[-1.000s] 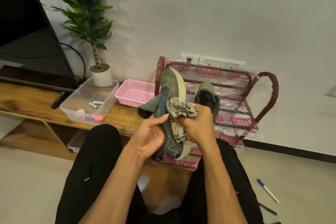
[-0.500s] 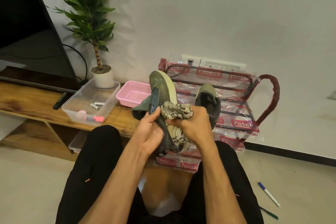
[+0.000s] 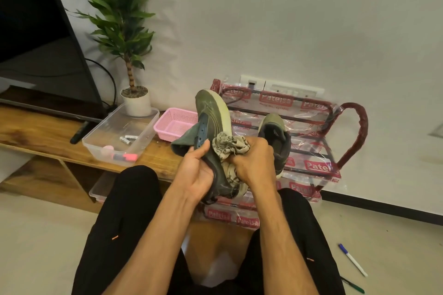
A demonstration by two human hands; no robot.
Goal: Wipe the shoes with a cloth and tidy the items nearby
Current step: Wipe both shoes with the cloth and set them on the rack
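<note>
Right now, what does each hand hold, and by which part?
The left hand grips the shoe around its rear half, toe up. The right hand holds the cloth bunched in its fist, pressed to the shoe's side.

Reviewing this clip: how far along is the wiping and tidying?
Done: perhaps the batteries in the clear plastic tub. In hand: the left hand holds an olive sneaker, the right hand grips a crumpled patterned cloth against it. Left: the second olive sneaker on the wrapped red rack, white pen and green pen on the floor.

Far shoe (image 3: 272, 127) partly behind right hand (image 3: 254, 165); television (image 3: 36, 31) partly off-frame
</note>
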